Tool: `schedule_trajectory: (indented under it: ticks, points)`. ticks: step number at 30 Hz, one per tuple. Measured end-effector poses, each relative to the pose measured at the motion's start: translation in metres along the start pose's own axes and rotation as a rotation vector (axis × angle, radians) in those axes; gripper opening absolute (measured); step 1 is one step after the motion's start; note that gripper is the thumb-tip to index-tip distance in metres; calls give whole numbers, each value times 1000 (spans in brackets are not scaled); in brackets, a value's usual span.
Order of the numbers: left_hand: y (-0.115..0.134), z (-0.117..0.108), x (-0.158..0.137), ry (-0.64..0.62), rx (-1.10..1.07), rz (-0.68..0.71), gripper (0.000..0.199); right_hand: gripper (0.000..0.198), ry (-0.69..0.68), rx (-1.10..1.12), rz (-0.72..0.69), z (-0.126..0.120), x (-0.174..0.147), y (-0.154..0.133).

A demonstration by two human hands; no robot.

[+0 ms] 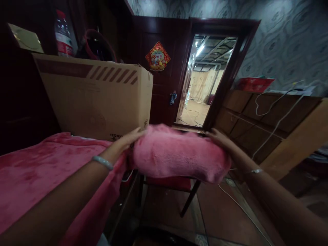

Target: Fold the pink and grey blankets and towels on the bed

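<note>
A thick, roll-shaped pink plush bundle (179, 153) is held up in front of me, its edges a little blurred. I cannot tell whether it is a cushion or a folded blanket. My left hand (133, 136) grips its left end, with the fingertips at the upper edge. At the opposite end my right hand (216, 136) grips the upper right side, its fingers partly hidden behind the plush. Below the bundle is a chair with a red seat (167, 183). A pink plush blanket (56, 160) is spread out on the left, beside and under my left forearm.
A large cardboard box (102, 99) stands at the back left, with a red-capped bottle (63, 36) behind its top edge. Ahead are a dark door (164, 80) and an open doorway. On the right, a wooden cabinet (246, 112) carries a red basket (255, 84) and white cables.
</note>
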State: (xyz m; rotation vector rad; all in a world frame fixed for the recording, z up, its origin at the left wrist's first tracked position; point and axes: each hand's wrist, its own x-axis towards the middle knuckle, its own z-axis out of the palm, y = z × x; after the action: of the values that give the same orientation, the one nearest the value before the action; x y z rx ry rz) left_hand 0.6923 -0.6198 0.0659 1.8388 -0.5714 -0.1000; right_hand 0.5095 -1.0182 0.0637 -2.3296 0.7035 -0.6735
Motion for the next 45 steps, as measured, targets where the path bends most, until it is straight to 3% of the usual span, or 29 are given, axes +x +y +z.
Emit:
schedule_trajectory:
  ticks: [2, 4, 7, 10, 12, 16, 18, 23, 28, 30, 33, 35, 37, 39, 42, 45]
  points:
    - [-29, 22, -2, -29, -78, -28, 45, 74, -102, 18, 91, 15, -11, 22]
    - [-45, 31, 2, -2, -151, -89, 39, 66, -148, 48, 84, 21, -14, 34]
    - [-49, 32, 11, 84, -165, -175, 46, 46, -169, 28, 56, 19, -9, 38]
    - [-39, 29, 12, 134, -196, -165, 49, 38, -217, 55, 7, 13, -8, 31]
    - [-29, 28, 6, 147, -258, -84, 51, 42, -142, 112, -60, 8, -16, 24]
    - [-9, 26, -13, 112, -351, 164, 57, 45, 269, 106, -165, -10, -41, 15]
    - [-5, 26, -20, 51, -269, 220, 54, 44, 381, 58, -180, -17, -50, 13]
    - [-10, 26, -30, -94, -25, 80, 45, 33, 220, -147, -26, -9, -56, 19]
    - [-9, 32, -34, 68, -85, 94, 48, 39, 461, -107, -41, 2, -62, 25]
    - [-9, 33, -35, 74, -106, 109, 47, 40, 522, -110, -32, 2, -66, 27]
    - [-11, 28, -34, -17, -68, 56, 48, 37, 405, -227, 13, -3, -72, 27]
    - [-9, 23, -32, -13, 60, 12, 54, 37, 313, -376, 32, -7, -77, 18]
    - [-1, 23, -31, 67, 263, 92, 60, 39, 314, -477, -71, -7, -84, -2]
    - [14, 30, -32, 87, 462, 308, 66, 40, 312, -467, -321, -1, -91, -32]
    - [36, 53, -37, -65, 668, 628, 76, 46, 155, -435, -673, 20, -100, -75]
    - [40, 76, -40, -221, 813, 697, 84, 60, -45, -512, -765, 45, -104, -93]
